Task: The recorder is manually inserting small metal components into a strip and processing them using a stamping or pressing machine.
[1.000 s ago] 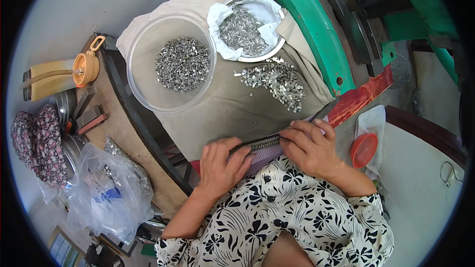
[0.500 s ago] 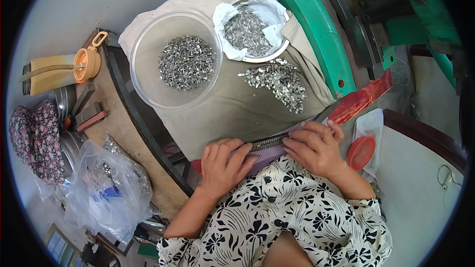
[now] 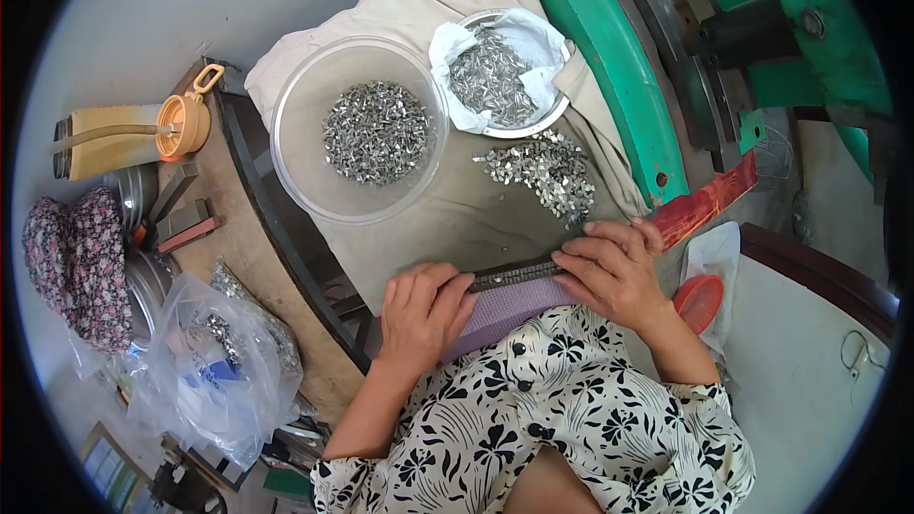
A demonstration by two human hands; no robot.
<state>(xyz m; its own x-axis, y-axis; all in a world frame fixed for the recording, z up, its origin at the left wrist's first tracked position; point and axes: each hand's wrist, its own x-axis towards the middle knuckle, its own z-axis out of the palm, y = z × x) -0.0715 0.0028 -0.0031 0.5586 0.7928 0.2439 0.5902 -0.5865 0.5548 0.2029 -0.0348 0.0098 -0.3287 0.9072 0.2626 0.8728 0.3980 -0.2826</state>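
Observation:
My left hand (image 3: 422, 309) and my right hand (image 3: 614, 268) rest at the two ends of a dark, narrow metal strip (image 3: 514, 274) lined with small metal pieces, lying across a purple cloth pad (image 3: 509, 308) on my lap. Both hands press on the strip, fingers curled over it. A loose heap of small shiny metal pieces (image 3: 543, 168) lies on the beige cloth (image 3: 457, 219) just beyond my right hand. Farther off stand a clear plastic bowl (image 3: 305, 162) with metal pieces and a smaller bowl lined with white cloth (image 3: 500, 71), also full of them.
A green press machine (image 3: 628, 86) on a red base rises at the right. An orange lid (image 3: 700, 300) lies by my right forearm. At the left are a yellow bottle (image 3: 133, 133), a flowered hat (image 3: 81, 262), metal tins and a clear plastic bag (image 3: 205, 376).
The strip and both hands have drawn slightly nearer to my body and onto the purple pad; my right hand now covers the strip's right end. The bowls and heap are unmoved.

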